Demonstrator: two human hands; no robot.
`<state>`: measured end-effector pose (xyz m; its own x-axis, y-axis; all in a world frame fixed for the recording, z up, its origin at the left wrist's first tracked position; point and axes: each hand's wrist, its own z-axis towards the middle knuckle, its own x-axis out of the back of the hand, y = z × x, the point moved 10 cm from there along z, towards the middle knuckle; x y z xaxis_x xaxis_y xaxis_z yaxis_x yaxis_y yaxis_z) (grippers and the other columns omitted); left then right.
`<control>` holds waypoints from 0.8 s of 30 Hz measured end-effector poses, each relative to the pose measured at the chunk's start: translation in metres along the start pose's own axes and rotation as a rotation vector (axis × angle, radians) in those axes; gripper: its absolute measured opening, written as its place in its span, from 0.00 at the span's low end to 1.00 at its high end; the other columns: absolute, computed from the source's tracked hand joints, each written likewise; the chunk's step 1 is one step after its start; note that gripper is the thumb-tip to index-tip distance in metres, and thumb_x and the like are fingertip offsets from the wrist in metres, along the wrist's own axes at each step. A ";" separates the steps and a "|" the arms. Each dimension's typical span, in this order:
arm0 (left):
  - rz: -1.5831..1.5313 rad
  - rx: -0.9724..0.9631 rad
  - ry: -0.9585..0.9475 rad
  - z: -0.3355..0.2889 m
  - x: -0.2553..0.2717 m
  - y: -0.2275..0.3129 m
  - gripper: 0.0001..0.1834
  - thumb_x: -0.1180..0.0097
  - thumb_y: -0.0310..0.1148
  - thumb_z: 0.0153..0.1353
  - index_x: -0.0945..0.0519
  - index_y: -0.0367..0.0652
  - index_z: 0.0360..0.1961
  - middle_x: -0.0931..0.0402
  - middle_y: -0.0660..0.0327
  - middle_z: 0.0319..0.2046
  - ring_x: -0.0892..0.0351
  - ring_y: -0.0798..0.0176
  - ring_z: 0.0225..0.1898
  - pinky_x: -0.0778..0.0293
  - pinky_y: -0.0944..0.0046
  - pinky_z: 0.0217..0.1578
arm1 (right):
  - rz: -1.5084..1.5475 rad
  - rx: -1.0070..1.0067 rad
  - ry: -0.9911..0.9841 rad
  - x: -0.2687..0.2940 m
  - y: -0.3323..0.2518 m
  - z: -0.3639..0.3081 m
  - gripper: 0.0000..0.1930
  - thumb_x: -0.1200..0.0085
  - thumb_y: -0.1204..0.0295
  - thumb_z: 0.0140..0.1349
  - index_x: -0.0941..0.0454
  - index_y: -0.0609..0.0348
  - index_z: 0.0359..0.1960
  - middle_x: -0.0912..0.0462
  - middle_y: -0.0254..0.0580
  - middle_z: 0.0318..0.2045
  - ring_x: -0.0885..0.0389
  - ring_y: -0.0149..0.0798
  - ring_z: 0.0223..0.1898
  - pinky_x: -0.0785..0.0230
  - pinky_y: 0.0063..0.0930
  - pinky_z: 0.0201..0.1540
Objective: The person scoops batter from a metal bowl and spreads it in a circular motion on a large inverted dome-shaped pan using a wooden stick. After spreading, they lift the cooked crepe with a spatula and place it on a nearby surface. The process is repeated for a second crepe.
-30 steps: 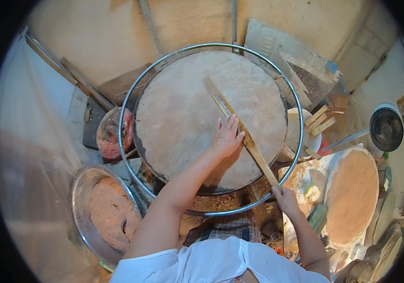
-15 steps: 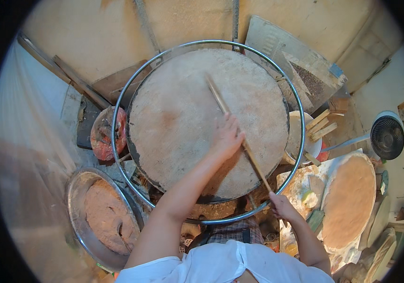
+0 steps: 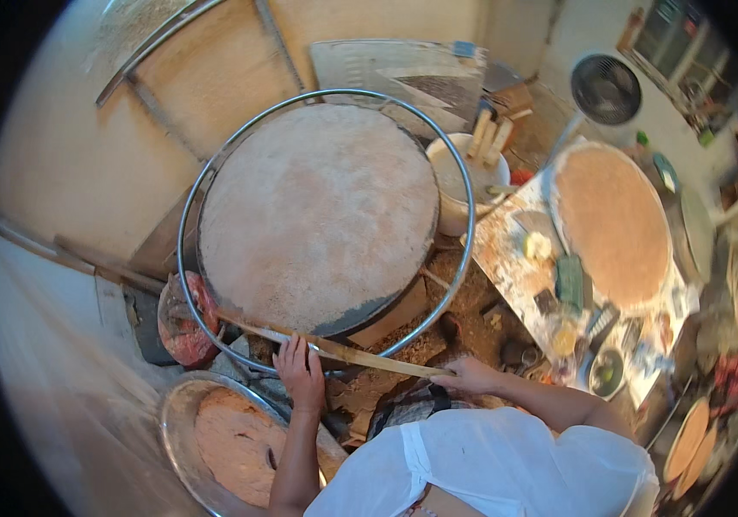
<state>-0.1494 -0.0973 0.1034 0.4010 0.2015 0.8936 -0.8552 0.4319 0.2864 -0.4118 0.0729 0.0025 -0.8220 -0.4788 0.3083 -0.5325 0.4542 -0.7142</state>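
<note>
My right hand (image 3: 465,376) is closed round the right end of a long, flat wooden stick (image 3: 377,363). My left hand (image 3: 300,377) is on the same stick nearer its middle, its fingers curled over it. The stick lies across the near side of a metal ring (image 3: 470,226). Inside the ring is a large round griddle (image 3: 367,319), its dark edge showing at the near right. A thin, pale, dough-like layer (image 3: 317,215) covers most of it.
A metal basin (image 3: 176,431) of pinkish-brown dough stands at the near left, beside a red bag (image 3: 186,326). Rightward are a white bucket (image 3: 503,172) with wood pieces, a floury table (image 3: 507,258), a round brown sheet (image 3: 614,226) and a black fan (image 3: 606,90).
My view has turned right. The stick has swung from lying over the griddle to its near edge, and my left hand has drawn back toward me with it.
</note>
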 end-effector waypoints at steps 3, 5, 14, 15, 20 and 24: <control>-0.399 0.024 -0.033 -0.022 0.039 0.006 0.15 0.48 0.27 0.60 0.23 0.34 0.49 0.23 0.49 0.47 0.27 0.46 0.51 0.34 0.47 0.55 | 0.107 -0.028 0.147 -0.012 0.036 -0.040 0.32 0.51 0.39 0.60 0.18 0.60 0.41 0.19 0.49 0.26 0.20 0.44 0.28 0.29 0.37 0.33; -0.652 0.087 -0.033 -0.015 0.068 0.025 0.16 0.50 0.25 0.62 0.24 0.34 0.51 0.21 0.49 0.43 0.23 0.50 0.46 0.28 0.53 0.51 | 0.273 0.004 0.303 -0.006 0.036 -0.063 0.30 0.49 0.42 0.60 0.18 0.61 0.37 0.20 0.44 0.23 0.24 0.34 0.26 0.30 0.34 0.30; -2.007 -0.335 -0.552 0.006 0.244 0.309 0.31 0.53 0.39 0.66 0.44 0.33 0.65 0.24 0.43 0.47 0.21 0.50 0.42 0.26 0.54 0.49 | 1.073 0.111 0.699 0.089 0.045 -0.071 0.16 0.51 0.59 0.67 0.32 0.62 0.33 0.28 0.36 0.20 0.29 0.30 0.19 0.34 0.28 0.22; -2.004 -0.360 -0.571 0.008 0.246 0.321 0.31 0.53 0.39 0.66 0.44 0.32 0.64 0.24 0.43 0.47 0.21 0.50 0.42 0.26 0.54 0.49 | 1.203 0.111 0.671 0.103 0.051 -0.070 0.15 0.51 0.60 0.68 0.33 0.60 0.34 0.29 0.35 0.21 0.30 0.30 0.19 0.35 0.27 0.21; -1.948 -0.349 -0.603 0.032 0.231 0.374 0.31 0.54 0.41 0.66 0.43 0.32 0.63 0.25 0.42 0.47 0.21 0.49 0.43 0.25 0.54 0.47 | 1.463 0.110 0.486 0.201 0.054 -0.032 0.22 0.55 0.52 0.68 0.28 0.63 0.45 0.22 0.42 0.30 0.25 0.32 0.22 0.29 0.25 0.23; -1.887 -0.300 -0.608 0.057 0.216 0.407 0.30 0.54 0.42 0.67 0.42 0.31 0.62 0.25 0.42 0.48 0.21 0.49 0.43 0.24 0.54 0.46 | 1.189 0.082 0.629 0.293 0.114 -0.014 0.41 0.73 0.34 0.64 0.23 0.66 0.38 0.19 0.45 0.23 0.23 0.33 0.15 0.29 0.24 0.15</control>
<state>-0.4292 0.0721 0.4330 0.3630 -0.8368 -0.4098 0.5280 -0.1777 0.8304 -0.7157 -0.0055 0.0201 -0.7381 0.6035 -0.3016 0.5573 0.2936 -0.7766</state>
